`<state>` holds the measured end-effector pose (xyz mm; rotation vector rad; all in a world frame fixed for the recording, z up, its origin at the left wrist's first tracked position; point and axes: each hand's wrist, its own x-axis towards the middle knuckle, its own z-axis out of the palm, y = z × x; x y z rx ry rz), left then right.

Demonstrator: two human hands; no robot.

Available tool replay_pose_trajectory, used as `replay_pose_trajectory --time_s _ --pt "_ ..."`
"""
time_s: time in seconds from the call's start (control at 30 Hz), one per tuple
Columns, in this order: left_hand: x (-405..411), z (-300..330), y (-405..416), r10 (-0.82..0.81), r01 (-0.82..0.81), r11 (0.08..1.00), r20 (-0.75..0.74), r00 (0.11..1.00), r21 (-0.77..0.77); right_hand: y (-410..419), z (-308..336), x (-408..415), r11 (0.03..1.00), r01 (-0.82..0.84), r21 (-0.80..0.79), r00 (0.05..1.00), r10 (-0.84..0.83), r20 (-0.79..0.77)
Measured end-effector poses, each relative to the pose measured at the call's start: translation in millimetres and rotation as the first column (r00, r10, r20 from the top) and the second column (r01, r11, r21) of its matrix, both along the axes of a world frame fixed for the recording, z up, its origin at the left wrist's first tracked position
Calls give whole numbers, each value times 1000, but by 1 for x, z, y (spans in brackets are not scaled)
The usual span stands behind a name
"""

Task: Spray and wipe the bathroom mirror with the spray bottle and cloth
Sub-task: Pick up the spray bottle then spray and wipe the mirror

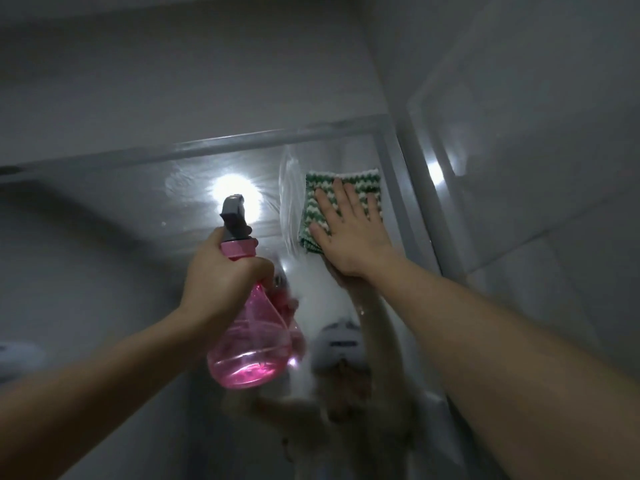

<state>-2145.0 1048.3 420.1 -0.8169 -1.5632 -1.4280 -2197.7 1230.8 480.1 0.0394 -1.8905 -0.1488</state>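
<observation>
1. My left hand (221, 271) grips the neck of the pink spray bottle (254, 327), raised in front of the mirror (145, 216), grey nozzle up.
2. My right hand (346, 230) lies flat, fingers straight and spread, pressing the green-and-white cloth (349, 183) against the glass near the mirror's top right corner.
3. Wet streak on the glass just left of the cloth.
4. Grey frame (277, 138) runs along the mirror's top; a bright light glare shows behind the nozzle.
5. Tiled wall (536, 133) on the right.

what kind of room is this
Most likely a bathroom: a grey-framed wall mirror set among glossy grey wall tiles, with a green-and-white woven cloth pressed flat to the glass.
</observation>
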Motion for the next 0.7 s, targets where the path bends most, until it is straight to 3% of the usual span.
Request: replay_pose_trajectory --time_s 0.13,0.33,0.7 --pt "22 -28 11 -114 116 993 74 991 -24 -5 -64 6 1000 7 -18 999 -6 42" --pt "28 -45 11 -115 124 990 125 985 -66 -17 -122 8 1000 9 5 991 -9 132" --pt "-1 5 -13 -181 181 983 92 979 14 -41 26 -12 1000 -30 1 998 30 48"
